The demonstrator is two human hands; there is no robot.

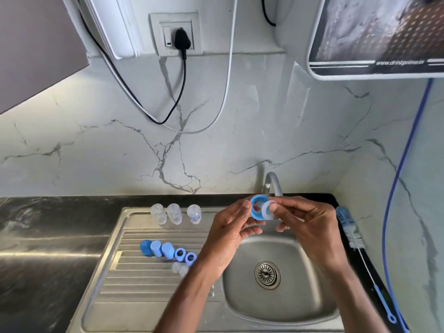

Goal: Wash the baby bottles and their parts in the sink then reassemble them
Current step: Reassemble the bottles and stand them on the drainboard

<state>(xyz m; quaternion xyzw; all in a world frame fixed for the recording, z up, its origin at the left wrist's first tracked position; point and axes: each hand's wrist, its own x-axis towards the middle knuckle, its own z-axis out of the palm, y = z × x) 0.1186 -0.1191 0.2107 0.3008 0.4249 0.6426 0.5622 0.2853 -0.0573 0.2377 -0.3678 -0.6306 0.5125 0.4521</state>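
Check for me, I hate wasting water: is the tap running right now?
Off, it seems: no stream falls from the tap into the sink basin, though the right hand hides the spout's tip.

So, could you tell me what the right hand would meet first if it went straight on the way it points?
Probably the ring in the left hand: the right hand points its teat leftward at the ring's opening. Depth between them is unclear.

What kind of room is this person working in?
Most likely a home kitchen: a stainless steel sink with a ribbed drainboard sits in a dark stone counter, a tap rises by the marble-look wall, and what looks like a water purifier hangs above.
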